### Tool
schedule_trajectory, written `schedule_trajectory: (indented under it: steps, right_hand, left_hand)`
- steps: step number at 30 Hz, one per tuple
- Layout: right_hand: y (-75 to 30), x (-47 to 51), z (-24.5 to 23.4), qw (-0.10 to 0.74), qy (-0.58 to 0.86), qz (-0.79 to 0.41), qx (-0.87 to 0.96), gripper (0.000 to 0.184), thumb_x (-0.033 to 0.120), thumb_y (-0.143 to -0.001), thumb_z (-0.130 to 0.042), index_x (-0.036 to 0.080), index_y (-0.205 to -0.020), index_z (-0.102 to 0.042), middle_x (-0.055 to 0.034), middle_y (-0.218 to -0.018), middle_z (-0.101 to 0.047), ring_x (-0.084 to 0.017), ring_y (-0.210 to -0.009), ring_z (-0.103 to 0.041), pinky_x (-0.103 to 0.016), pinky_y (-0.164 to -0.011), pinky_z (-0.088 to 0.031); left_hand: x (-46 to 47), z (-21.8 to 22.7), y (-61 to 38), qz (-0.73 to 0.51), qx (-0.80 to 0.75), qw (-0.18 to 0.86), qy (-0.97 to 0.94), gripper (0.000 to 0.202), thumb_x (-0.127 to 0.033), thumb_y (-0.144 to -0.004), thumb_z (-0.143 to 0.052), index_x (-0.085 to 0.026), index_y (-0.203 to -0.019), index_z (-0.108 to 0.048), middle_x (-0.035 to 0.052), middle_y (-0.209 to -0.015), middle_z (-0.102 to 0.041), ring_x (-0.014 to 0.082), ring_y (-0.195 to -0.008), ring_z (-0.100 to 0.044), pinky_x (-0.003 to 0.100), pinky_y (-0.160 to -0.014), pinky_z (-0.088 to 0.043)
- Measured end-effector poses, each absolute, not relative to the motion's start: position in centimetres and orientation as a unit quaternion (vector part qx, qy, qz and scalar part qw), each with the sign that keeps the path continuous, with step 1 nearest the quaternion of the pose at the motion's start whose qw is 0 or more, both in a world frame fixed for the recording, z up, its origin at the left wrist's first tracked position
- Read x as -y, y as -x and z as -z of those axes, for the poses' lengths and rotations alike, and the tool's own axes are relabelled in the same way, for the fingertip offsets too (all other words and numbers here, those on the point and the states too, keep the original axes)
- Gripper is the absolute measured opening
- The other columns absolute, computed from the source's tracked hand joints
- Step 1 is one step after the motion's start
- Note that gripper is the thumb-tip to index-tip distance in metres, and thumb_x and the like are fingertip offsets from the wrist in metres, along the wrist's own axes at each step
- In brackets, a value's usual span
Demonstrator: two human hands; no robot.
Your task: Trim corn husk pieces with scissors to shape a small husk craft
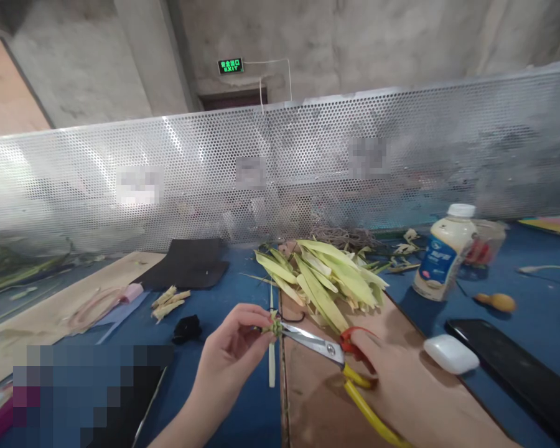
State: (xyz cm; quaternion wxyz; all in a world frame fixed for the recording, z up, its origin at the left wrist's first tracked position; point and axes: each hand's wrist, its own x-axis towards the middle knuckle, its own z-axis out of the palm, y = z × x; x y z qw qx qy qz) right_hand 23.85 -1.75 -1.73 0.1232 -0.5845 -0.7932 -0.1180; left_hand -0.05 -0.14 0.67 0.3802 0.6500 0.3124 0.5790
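Observation:
Between the fingertips of my left hand point(236, 348) is a small green knotted piece of plant point(275, 325), with a dark thread or wire point(295, 316) curling by it. My right hand point(387, 367) grips a pair of scissors point(317, 342) with red and yellow handles. The blade tips reach the green piece; whether they are cutting it cannot be made out. A narrow pale strip point(271, 367) lies on the blue tabletop below my left fingertips. Just beyond both hands, pale green corn husks point(324, 274) are heaped on a brown board point(317, 404).
On the right are a bottle with a blue label point(443, 252), a small gourd point(496, 302), a white case point(451, 354) and a black phone point(518, 379). A black sheet point(184, 264) and husk scraps point(169, 303) lie at left. A perforated metal screen point(205, 180) runs behind.

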Motion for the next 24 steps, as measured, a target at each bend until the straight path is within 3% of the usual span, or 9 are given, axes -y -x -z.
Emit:
schedule_trajectory:
  steps: [7,14,24]
  right_hand:
    - [-24.1,1.5,2.8,0.132,0.573,0.154,0.794,0.013,0.032,-0.065,-0.048,0.028,-0.077,-0.044,0.0037,-0.055,-0.055,-0.018,-0.037,-0.043,-0.028,-0.043,-0.006]
    - [-24.6,1.0,4.4,0.146,0.565,0.119,0.803,0.016,0.031,-0.067,-0.050,0.026,-0.080,-0.042,0.0020,-0.060,-0.055,-0.017,-0.044,-0.047,-0.028,-0.046,-0.008]
    - [-24.2,1.0,3.5,0.145,0.565,0.122,0.803,0.015,0.028,-0.066,-0.051,0.025,-0.078,-0.044,0.0020,-0.058,-0.055,-0.015,-0.043,-0.044,-0.028,-0.046,-0.008]
  left_hand:
    - [0.1,-0.2,-0.1,-0.569,-0.315,0.384,-0.655,0.010,-0.011,-0.076,-0.059,-0.020,-0.078,-0.062,0.0035,-0.086,-0.055,0.0158,-0.083,-0.055,0.027,-0.072,-0.045]
    - [-0.1,-0.1,-0.2,-0.576,-0.318,0.374,-0.654,0.010,-0.012,-0.076,-0.059,-0.020,-0.079,-0.062,0.0043,-0.086,-0.056,0.0171,-0.083,-0.056,0.029,-0.071,-0.046]
    - [0.2,0.0,-0.1,-0.576,-0.310,0.360,-0.665,0.014,-0.010,-0.078,-0.056,-0.022,-0.081,-0.061,0.0024,-0.088,-0.054,0.0140,-0.085,-0.055,0.024,-0.073,-0.046]
